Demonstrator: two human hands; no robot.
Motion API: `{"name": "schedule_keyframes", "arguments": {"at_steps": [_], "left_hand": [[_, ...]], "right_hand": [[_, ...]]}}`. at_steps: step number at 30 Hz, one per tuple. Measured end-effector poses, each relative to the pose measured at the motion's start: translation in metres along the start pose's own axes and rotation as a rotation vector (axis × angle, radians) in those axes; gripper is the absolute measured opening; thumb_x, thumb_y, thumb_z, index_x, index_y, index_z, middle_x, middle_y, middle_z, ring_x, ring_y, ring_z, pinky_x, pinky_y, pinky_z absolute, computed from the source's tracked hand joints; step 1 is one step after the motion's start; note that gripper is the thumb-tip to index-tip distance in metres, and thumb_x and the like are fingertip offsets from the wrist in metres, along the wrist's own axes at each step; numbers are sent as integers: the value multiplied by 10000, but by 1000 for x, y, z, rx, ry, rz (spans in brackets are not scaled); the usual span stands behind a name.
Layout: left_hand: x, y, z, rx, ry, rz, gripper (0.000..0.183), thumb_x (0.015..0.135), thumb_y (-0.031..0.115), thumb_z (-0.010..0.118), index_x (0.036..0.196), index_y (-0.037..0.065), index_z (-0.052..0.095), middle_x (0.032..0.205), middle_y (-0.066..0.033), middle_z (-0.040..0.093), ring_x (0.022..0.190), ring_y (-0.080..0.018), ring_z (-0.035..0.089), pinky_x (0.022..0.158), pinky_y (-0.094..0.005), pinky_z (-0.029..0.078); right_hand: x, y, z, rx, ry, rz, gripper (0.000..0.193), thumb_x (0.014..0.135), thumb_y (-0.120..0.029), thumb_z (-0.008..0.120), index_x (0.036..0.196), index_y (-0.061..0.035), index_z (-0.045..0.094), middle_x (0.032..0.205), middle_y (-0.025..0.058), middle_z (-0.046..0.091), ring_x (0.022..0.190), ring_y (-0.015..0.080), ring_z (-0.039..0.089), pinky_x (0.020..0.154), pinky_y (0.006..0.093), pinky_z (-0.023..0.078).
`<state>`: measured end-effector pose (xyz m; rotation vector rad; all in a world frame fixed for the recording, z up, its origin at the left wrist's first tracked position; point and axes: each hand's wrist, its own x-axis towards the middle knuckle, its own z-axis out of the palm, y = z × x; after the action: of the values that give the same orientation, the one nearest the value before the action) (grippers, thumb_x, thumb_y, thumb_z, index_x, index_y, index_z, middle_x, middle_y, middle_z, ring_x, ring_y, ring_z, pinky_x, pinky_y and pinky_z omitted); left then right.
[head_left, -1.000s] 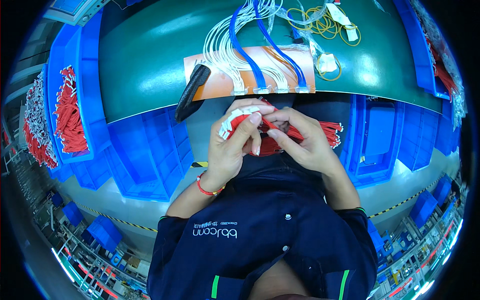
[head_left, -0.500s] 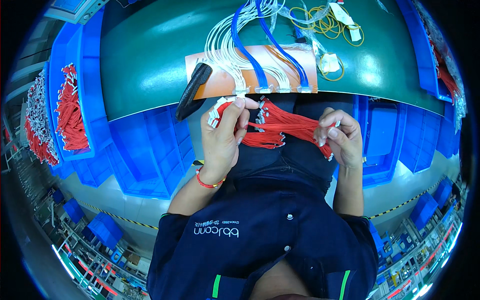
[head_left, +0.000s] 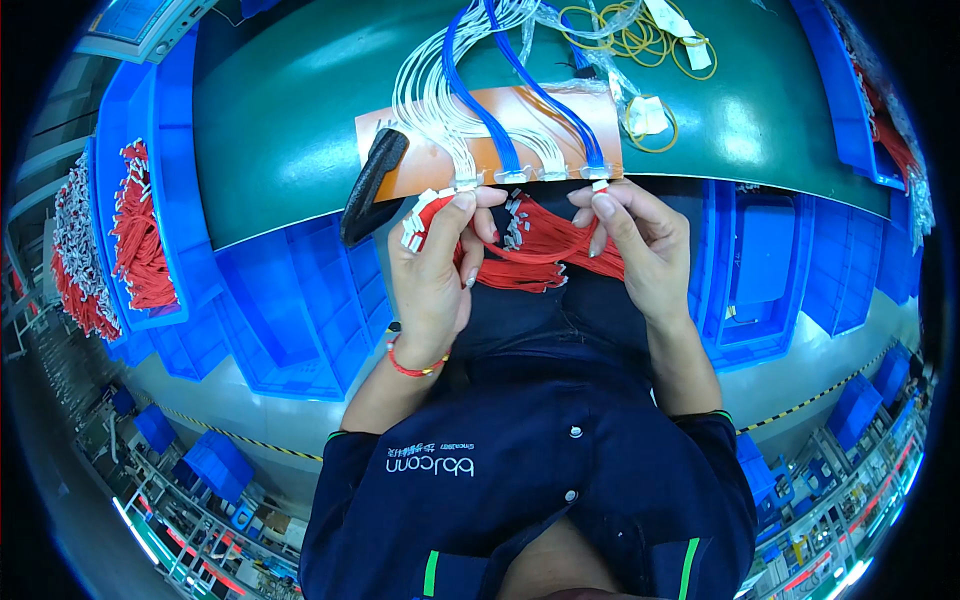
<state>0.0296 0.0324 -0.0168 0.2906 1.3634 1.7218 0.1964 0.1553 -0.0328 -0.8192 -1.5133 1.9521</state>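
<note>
My left hand is closed round several red cables with white connectors. Its thumb and forefinger pinch one white connector against the leftmost socket on the edge of an orange board. My right hand pinches another white connector at the rightmost socket. A red cable runs between both hands. White wires and blue wires lead from the sockets across the board. More red cables lie on my lap, partly behind my right hand.
A black foam-like strip leans at the board's left end on the green table. Yellow cable loops with white tags lie at the back right. Blue bins flank my legs; one at left holds red cables.
My right hand has moved left and up from the lap bundle, bringing a connector to the rightmost socket. My left hand keeps its pinch at the leftmost socket.
</note>
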Motion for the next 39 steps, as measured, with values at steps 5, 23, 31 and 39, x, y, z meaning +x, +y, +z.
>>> {"name": "schedule_keyframes", "arguments": {"at_steps": [5, 23, 31, 39], "left_hand": [[-2, 12, -6, 116, -33, -80, 321, 1012, 181, 512, 1119, -78, 671, 907, -114, 692, 462, -38, 412, 419, -196, 268], [-5, 3, -17, 49, 8, -84, 356, 1034, 231, 507, 1143, -71, 660, 883, -76, 681, 509, -43, 448, 431, -204, 296], [-7, 2, -14, 49, -1, -82, 363, 1037, 237, 506, 1146, -72, 661, 904, -81, 679, 517, -48, 456, 440, -202, 305], [-4, 6, -8, 29, -63, -72, 359, 1046, 249, 495, 1115, -48, 684, 879, -54, 653, 687, -66, 525, 586, -214, 400]], "right_hand": [[1, -1, 4, -38, 53, 8, 228, 1014, -134, 578, 1080, 52, 692, 842, 72, 680, 631, 49, 553, 586, 202, 464], [1, 1, 16, 68, 101, 10, 243, 1020, -136, 562, 1059, 75, 677, 820, 110, 692, 597, 82, 598, 558, 215, 488], [5, -3, 15, 232, 95, 119, 284, 1002, -182, 576, 1052, 67, 705, 798, 140, 703, 557, 109, 587, 529, 230, 470], [8, -4, -5, 247, -60, 224, 337, 1022, -228, 533, 1123, 54, 687, 931, 123, 718, 715, 109, 614, 689, 246, 494]]}}
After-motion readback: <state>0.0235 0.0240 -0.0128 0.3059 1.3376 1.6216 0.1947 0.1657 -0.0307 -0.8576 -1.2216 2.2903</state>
